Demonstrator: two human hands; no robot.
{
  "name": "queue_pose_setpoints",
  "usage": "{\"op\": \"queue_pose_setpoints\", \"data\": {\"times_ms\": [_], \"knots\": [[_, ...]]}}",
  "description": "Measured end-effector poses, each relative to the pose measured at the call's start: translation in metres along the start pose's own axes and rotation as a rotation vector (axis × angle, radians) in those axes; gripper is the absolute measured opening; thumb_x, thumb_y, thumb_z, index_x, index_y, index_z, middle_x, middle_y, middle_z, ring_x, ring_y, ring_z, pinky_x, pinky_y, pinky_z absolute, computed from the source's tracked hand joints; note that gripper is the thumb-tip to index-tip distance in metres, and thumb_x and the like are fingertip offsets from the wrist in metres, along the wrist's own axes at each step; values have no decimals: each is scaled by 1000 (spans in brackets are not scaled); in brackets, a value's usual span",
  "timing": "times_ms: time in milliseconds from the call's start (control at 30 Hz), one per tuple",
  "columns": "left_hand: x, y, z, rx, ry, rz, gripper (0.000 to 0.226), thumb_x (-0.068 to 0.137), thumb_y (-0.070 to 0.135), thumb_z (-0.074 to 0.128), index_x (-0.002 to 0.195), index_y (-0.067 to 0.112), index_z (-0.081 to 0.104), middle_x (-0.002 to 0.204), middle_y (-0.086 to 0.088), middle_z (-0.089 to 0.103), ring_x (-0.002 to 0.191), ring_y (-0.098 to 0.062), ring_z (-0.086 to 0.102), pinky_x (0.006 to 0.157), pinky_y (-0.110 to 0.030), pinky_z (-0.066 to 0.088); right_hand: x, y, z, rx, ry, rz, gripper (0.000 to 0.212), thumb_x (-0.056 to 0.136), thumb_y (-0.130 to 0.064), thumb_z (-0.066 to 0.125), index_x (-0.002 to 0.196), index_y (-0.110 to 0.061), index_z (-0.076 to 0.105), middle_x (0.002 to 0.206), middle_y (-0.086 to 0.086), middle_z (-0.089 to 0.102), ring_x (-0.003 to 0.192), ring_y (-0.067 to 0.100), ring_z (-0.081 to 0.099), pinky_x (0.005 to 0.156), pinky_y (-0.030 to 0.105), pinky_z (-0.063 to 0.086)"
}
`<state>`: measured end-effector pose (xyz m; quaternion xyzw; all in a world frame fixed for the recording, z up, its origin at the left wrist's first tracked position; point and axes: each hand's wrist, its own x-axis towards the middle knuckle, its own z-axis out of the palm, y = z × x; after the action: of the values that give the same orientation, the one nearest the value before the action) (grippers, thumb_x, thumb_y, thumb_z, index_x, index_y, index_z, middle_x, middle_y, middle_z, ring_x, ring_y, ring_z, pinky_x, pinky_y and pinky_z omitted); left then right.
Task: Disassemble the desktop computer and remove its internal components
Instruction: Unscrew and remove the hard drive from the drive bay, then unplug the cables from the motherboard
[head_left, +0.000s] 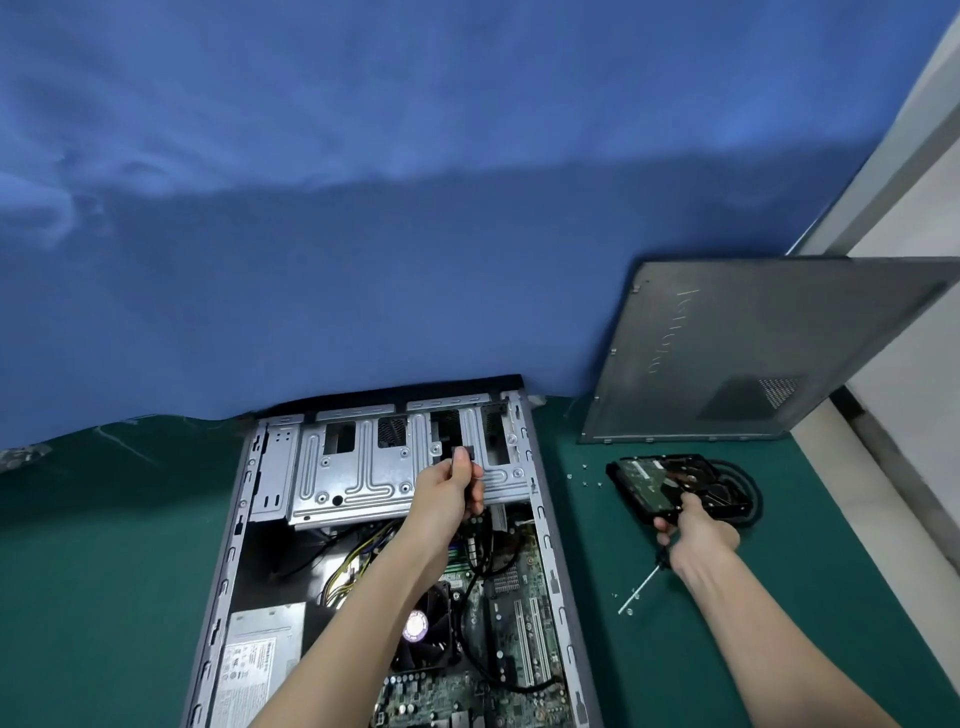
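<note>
In the open computer case (224, 571), the power supply (260, 660) fills the near left corner, with the fan (421, 623) beside it. Right of the case, the right hand (693, 535) holds a screwdriver (641, 587) in its curled fingers, and its fingertips pinch the hard drive (649, 478) on the green mat (104, 571). Farther in, the left hand (449, 491) reaches over the drive cage (353, 467) and pinches a black connector (464, 451). Beyond, to the case's right, the side panel (753, 353) leans on the blue backdrop (363, 260).

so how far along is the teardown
Done: side panel off, hard drive out, in the right hand with a screwdriver. In hand: left hand pinches a cable connector at the drive cage. Left: power supply, fan, motherboard still inside.
</note>
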<state>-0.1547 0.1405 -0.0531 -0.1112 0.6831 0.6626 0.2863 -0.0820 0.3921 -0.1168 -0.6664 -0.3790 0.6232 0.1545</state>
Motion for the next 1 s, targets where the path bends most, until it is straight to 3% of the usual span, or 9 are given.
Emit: {"op": "queue_pose_setpoints", "data": {"times_ms": [67,200,300,433,533,667,700,833,1000], "knots": [[1,0,0,-7,5,-11,36,103,33,36,82,9,53,62,-1,48,54,-11,44,52,-18,39,12,2,9,14,1,43,15,95,-15,56,91,-5,46,83,12,59,20,11,45,29,11,25],[4,0,1,-23,-2,-15,36,102,32,38,84,7,56,60,0,49,54,-12,45,58,-20,39,34,7,26,15,4,97,27,97,-19,55,74,-11,42,94,13,61,21,12,47,30,15,26],[5,0,1,-40,-6,-16,36,102,31,39,84,6,56,59,0,49,54,-12,45,62,-22,40,44,13,36,9,-4,138,26,97,-21,54,75,-13,43,102,11,62,22,13,49,35,23,28],[6,-1,-1,-71,-21,-17,35,101,32,40,84,6,57,60,-1,48,54,-13,44,67,-24,41,51,18,45,2,-35,170,11,98,-20,51,96,-10,51,114,13,65,25,16,52,32,18,29],[7,-3,-3,-81,-29,-21,36,101,34,41,85,6,57,60,0,48,55,-13,44,70,-26,40,57,17,49,-35,-40,175,10,98,-17,49,97,-7,51,102,14,64,24,20,51,27,13,29],[6,-5,-5,-90,-38,-15,37,99,37,43,84,7,59,60,0,49,55,-13,45,75,-28,41,64,16,48,-150,-124,193,13,100,-20,51,106,-9,54,42,10,58,20,22,47,22,18,34],[6,-5,-6,-90,-41,-12,37,99,37,43,83,8,60,61,0,50,55,-12,46,78,-28,41,65,16,47,-181,-133,192,13,100,-19,51,102,-7,55,36,10,54,21,22,47,22,18,34],[3,-5,-13,-120,-48,-27,35,98,37,47,84,8,63,65,-2,55,59,-15,50,93,-36,42,64,18,45,-250,-132,173,22,101,-11,46,82,-3,53,46,13,58,20,22,47,21,19,33],[0,-6,-20,-134,-65,-19,35,98,37,48,85,7,63,65,-3,56,59,-14,52,84,-32,44,55,14,47,-264,-167,183,35,104,-13,37,73,-1,47,30,11,48,16,21,41,21,13,27]]}}
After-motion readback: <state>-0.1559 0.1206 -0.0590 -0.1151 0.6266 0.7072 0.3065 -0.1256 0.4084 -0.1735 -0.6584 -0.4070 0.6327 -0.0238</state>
